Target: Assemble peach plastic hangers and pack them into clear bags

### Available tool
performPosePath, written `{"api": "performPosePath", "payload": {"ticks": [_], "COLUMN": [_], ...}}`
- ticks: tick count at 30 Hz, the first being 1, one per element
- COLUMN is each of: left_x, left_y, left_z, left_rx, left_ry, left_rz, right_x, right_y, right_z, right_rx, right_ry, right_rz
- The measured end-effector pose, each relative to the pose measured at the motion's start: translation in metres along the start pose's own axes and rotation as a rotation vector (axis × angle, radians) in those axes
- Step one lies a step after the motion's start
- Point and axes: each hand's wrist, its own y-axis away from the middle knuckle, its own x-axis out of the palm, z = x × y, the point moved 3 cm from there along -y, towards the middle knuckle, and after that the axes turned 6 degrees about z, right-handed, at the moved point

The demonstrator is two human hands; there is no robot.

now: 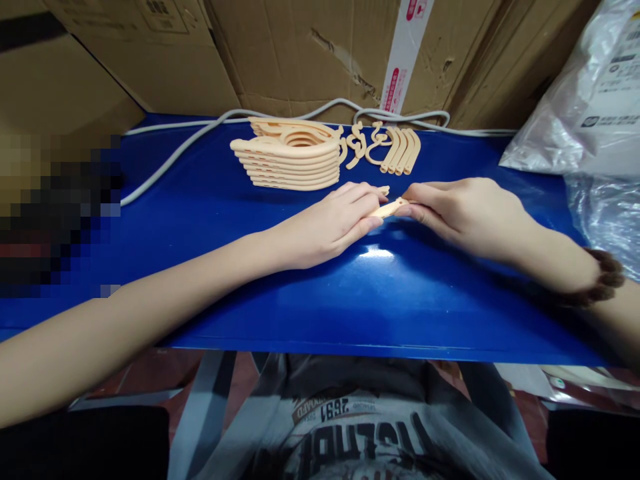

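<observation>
My left hand (pixel 350 217) is closed around a cream plastic hanger piece (pixel 389 209) above the blue table, with most of the piece hidden in my fingers. At the piece's right end, the thumb and forefinger of my right hand (pixel 465 210) are pinched together. Whether they hold a separate small part or just that end, I cannot tell. Behind my left hand lies a neat stack of cream hanger pieces (pixel 290 160). Right of the stack are several loose hooks (pixel 356 143) and a row of short curved arms (pixel 400 150).
A grey cable (pixel 187 150) runs along the back of the blue table (pixel 300 307). Cardboard boxes (pixel 300 53) stand behind it. A clear plastic bag (pixel 560 120) lies at the right. The left edge is blurred out. The table's front edge is close to my body.
</observation>
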Motion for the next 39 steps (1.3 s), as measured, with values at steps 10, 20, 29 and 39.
{"api": "performPosePath", "payload": {"ticks": [10, 20, 29, 39], "left_x": [-0.003, -0.0029, -0.0027, -0.0032], "left_y": [-0.0015, -0.0007, 0.0003, 0.0008], "left_z": [-0.0016, 0.0001, 0.002, 0.0005], "left_rx": [0.035, 0.032, 0.03, 0.052], "left_ry": [0.017, 0.006, -0.015, -0.003], "left_rz": [-0.012, 0.009, 0.018, 0.032], "right_x": [-0.0003, -0.0003, 0.0003, -0.0013], "right_y": [0.0028, 0.0007, 0.0006, -0.0017], "right_z": [0.0015, 0.0013, -0.0002, -0.0002], "right_rx": [-0.044, -0.1, -0.09, -0.108], "right_ry": [0.093, -0.068, -0.098, -0.214], "right_rz": [-0.102, -0.134, -0.13, -0.097]}}
